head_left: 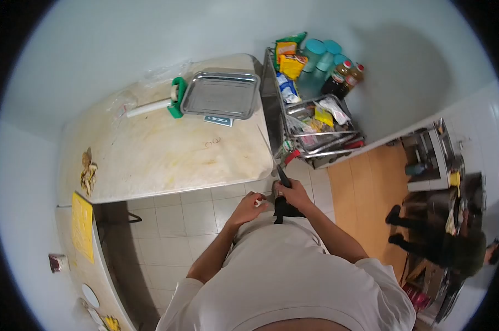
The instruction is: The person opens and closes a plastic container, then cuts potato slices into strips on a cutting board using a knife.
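My right hand (294, 194) is closed around the black handle of a knife (283, 175). Its blade points up and away, over the right edge of the table. To the left of it, my left hand (246, 211) has its fingers curled around a small white piece (258, 203), too small to name. Both hands are in front of my body, just off the table's near edge. On the worn, pale table (167, 160) a steel tray (221, 95) sits at the back right.
Beside the tray lie a green holder (177, 98) and a white tube (148, 107). Brownish peels (88, 172) are at the table's left. A metal rack (287, 124) with packets, jars and bottles stands right of the table. Another person (445, 240) stands near a stove at right.
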Demonstrator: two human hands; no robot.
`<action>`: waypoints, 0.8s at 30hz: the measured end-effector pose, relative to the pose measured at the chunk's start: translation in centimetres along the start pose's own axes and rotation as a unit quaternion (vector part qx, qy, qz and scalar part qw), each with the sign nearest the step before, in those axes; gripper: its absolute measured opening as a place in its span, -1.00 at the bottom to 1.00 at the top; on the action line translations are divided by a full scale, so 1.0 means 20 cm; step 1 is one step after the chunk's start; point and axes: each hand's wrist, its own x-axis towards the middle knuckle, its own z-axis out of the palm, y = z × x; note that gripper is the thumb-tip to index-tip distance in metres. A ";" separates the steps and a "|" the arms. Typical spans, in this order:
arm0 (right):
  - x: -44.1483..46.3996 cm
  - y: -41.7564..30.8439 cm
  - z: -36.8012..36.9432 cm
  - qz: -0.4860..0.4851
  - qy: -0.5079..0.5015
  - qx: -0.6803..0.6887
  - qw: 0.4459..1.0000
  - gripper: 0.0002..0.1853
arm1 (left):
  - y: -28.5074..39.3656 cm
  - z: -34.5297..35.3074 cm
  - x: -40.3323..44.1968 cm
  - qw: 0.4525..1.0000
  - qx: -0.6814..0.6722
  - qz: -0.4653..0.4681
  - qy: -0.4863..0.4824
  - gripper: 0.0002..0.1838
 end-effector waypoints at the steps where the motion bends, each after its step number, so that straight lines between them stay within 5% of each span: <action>1: -0.04 0.02 -0.03 -0.032 0.043 -0.049 0.997 -0.63 | 0.02 0.01 0.02 1.000 0.004 -0.004 -0.021 -0.60; 14: -0.54 0.31 -0.23 0.019 0.081 0.170 0.982 -0.60 | 0.26 0.18 0.17 0.982 0.061 0.047 -0.175 -0.63; 24: -0.39 0.20 -0.62 -0.081 -0.025 0.074 0.994 -0.64 | 0.30 0.52 0.03 0.995 -0.049 -0.064 -0.054 -0.66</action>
